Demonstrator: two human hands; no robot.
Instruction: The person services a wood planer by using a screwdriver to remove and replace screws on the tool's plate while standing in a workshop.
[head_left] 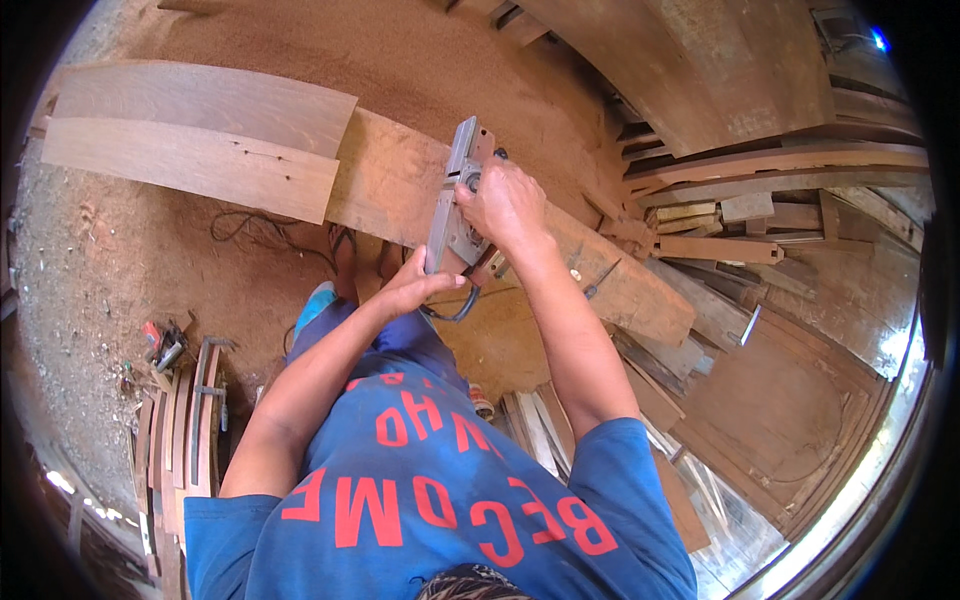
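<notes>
An electric hand planer (pixel 447 215) is tipped on its side above the dusty bench plank (pixel 390 165), with its long grey metal sole turned to the left. My right hand (pixel 508 207) grips its body from the right, fingers wrapped round it. My left hand (pixel 410 288) holds the near end of the planer, thumb stretched to the right and its other fingers partly hidden behind the sole. A dark power cord (pixel 462 312) loops down from the tool near my left thumb. On the plank's left part lie two wide boards, a darker one (pixel 200 92) and a paler one (pixel 190 162).
A thin dark tool (pixel 603 277) lies on the plank's right part. Stacked timber (pixel 720 245) and large panels (pixel 770 400) crowd the right side. Clamped curved wood strips (pixel 180 430) stand at lower left. Sawdust (pixel 400 50) covers the ground; loose cord (pixel 250 230) lies below the boards.
</notes>
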